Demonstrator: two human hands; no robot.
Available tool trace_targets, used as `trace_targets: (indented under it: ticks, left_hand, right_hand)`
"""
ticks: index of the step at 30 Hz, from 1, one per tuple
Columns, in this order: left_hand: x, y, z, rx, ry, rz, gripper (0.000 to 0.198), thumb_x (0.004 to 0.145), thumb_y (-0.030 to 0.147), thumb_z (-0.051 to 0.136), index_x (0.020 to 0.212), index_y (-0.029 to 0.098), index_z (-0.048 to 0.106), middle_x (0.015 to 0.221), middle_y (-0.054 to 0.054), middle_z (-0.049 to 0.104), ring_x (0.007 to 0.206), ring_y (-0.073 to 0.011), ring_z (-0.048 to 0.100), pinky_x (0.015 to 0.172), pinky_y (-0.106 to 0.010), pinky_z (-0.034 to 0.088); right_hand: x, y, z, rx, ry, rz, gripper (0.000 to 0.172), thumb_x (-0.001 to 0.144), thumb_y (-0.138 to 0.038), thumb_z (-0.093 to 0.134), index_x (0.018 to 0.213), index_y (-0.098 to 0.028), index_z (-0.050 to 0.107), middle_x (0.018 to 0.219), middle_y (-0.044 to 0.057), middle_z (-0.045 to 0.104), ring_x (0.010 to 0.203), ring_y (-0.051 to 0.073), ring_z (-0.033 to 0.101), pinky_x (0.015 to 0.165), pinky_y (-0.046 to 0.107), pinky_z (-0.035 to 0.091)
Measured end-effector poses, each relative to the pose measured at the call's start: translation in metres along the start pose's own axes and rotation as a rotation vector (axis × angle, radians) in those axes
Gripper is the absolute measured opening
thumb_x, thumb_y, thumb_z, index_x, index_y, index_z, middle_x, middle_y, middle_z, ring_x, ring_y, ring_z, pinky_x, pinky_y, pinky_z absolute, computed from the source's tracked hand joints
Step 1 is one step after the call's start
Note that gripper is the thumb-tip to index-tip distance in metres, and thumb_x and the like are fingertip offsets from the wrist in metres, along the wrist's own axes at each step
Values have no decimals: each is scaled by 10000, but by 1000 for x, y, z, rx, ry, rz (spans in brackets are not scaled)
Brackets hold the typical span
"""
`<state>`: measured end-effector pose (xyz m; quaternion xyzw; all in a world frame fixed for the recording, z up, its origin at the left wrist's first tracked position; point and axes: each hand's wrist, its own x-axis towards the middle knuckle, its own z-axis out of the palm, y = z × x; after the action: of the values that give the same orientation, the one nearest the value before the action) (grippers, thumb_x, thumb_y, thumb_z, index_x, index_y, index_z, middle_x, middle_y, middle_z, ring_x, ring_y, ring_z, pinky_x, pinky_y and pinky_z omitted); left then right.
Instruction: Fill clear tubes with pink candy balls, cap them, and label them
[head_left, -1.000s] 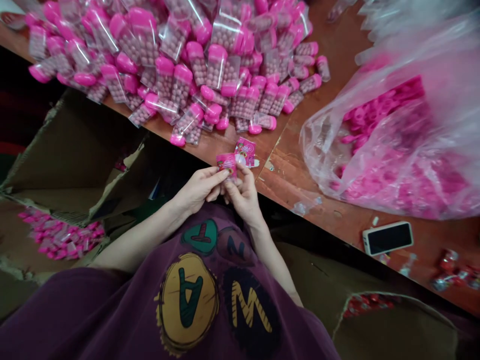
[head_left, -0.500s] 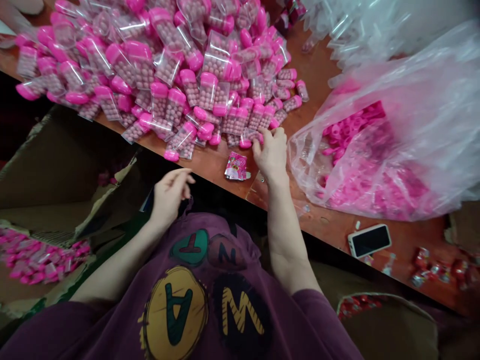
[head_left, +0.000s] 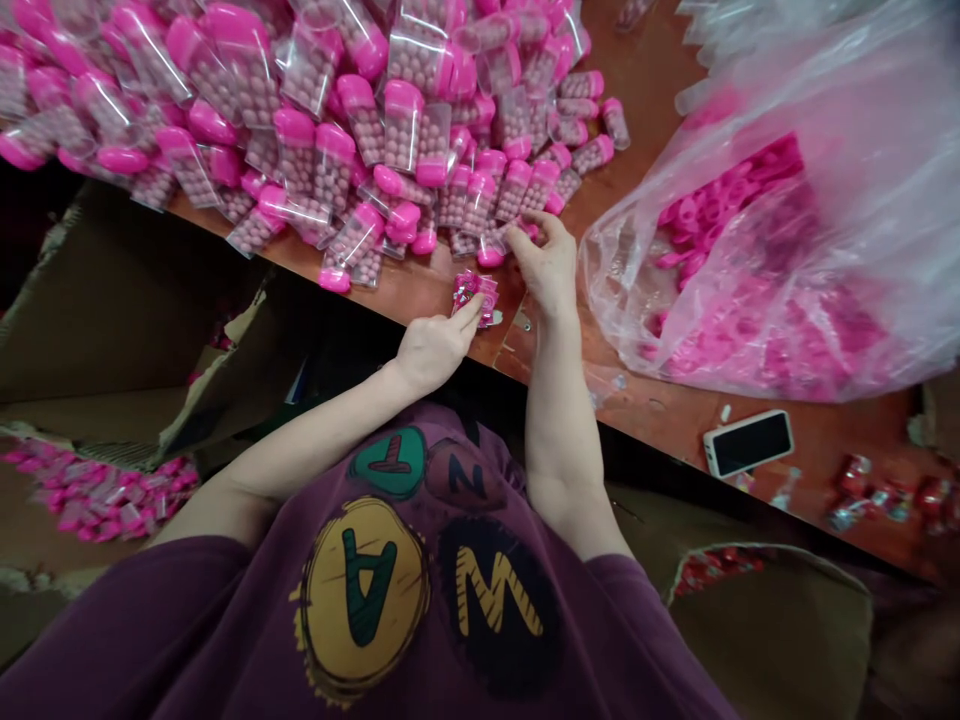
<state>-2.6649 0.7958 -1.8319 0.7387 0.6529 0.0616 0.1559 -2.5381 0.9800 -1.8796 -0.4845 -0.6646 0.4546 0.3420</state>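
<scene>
My left hand (head_left: pixel 435 350) reaches over the table's front edge. Its index finger lies stretched onto a small stack of pink printed cards (head_left: pixel 472 290), which sits askew. The thumb of that hand is hidden. Just up and to the right, my right hand (head_left: pixel 551 265) is at the near edge of a heap of clear candy containers (head_left: pixel 405 130). Its thumb and index finger close around a container with a pink cap (head_left: pixel 531 231), mostly covered by the fingers. The containers hold pale pink beads and have bright pink lids.
Right of my right hand stands a clear plastic bag (head_left: pixel 622 290) with pink plastic parts (head_left: pixel 795 330). A phone (head_left: pixel 750 443) and red-wrapped pieces (head_left: pixel 855 480) lie on the brown table (head_left: pixel 660 410). Below the edge are cardboard boxes (head_left: pixel 97 330), one with similar pink containers (head_left: pixel 105 495).
My left hand has moved right, from beside the table edge onto the printed cards, which now look shifted. My right hand stays at the heap's edge. The whole view has shifted a little.
</scene>
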Motion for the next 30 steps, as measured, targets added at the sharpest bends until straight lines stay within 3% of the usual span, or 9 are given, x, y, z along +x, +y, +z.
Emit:
trace_targets:
  ticks: [4, 7, 10, 12, 17, 21, 24, 27, 30]
  left_hand:
    - [-4, 0, 7, -84, 184, -3, 391, 1094, 215, 464, 1354, 195, 755, 1528, -88, 617, 885, -230, 791, 695, -367, 613]
    - [-6, -4, 10, -209, 364, 41, 341, 1101, 271, 497, 1205, 204, 814, 1422, -66, 703, 912, -216, 800, 750, -337, 622]
    - [-8, -8, 9, -288, 512, 56, 343, 1092, 255, 496, 1205, 192, 814, 1412, -105, 704, 891, -212, 797, 796, -345, 623]
    - [-9, -10, 7, -328, 556, 48, 346, 1080, 258, 501, 1225, 198, 810, 1425, -139, 687, 874, -220, 790, 795, -364, 617]
    - [-10, -11, 6, -442, 505, 38, 362, 1058, 307, 516, 1284, 246, 792, 1457, -182, 649, 789, -229, 754, 762, -403, 597]
    - [-16, -7, 6, -535, 447, 44, 362, 1028, 460, 615, 1268, 254, 792, 1460, -188, 662, 848, -246, 750, 820, -415, 595]
    - [-22, -2, -2, -644, 510, -7, 521, 959, 627, 683, 1251, 207, 781, 1440, -204, 674, 969, -258, 741, 831, -367, 587]
    - [-25, 2, -16, -872, 559, -184, 495, 977, 586, 680, 1242, 176, 759, 1288, -155, 710, 721, -136, 646, 673, -277, 524]
    - [-20, 1, -31, -1146, 340, -284, 321, 914, 460, 775, 1021, 160, 808, 946, -60, 710, 574, -78, 489, 547, -237, 397]
  right_hand:
    - [5, 11, 4, 291, 124, 101, 477, 821, -539, 754, 1171, -244, 620, 966, 18, 689, 1080, 239, 696, 849, 391, 603]
    - [-6, 5, -8, 579, 198, 253, 362, 775, -470, 796, 991, -261, 593, 865, -21, 661, 968, 182, 686, 806, 339, 595]
    - [-34, -11, -29, 863, 157, 362, 346, 752, -443, 806, 820, -254, 524, 770, -43, 625, 824, 140, 668, 769, 315, 609]
    - [-59, -26, -38, 959, 59, 428, 384, 743, -466, 812, 782, -247, 498, 735, -53, 608, 672, 111, 609, 659, 290, 590]
    - [-112, -58, -23, 862, -82, 547, 501, 709, -540, 891, 816, -240, 505, 699, -78, 603, 492, 47, 450, 460, 205, 407]
    - [-126, -63, -7, 730, 6, 439, 520, 670, -401, 953, 866, -249, 496, 680, -108, 556, 535, 48, 496, 509, 186, 431]
    - [-127, -60, -12, 603, 68, 349, 471, 701, -367, 930, 907, -259, 520, 702, -107, 558, 572, 61, 513, 556, 198, 474]
    - [-127, -61, -22, 495, 16, 268, 449, 707, -367, 937, 949, -262, 574, 769, -89, 595, 646, 72, 543, 613, 204, 505]
    - [-125, -67, -26, 466, -102, 204, 435, 701, -398, 955, 928, -255, 613, 786, -76, 605, 692, 83, 561, 673, 219, 537]
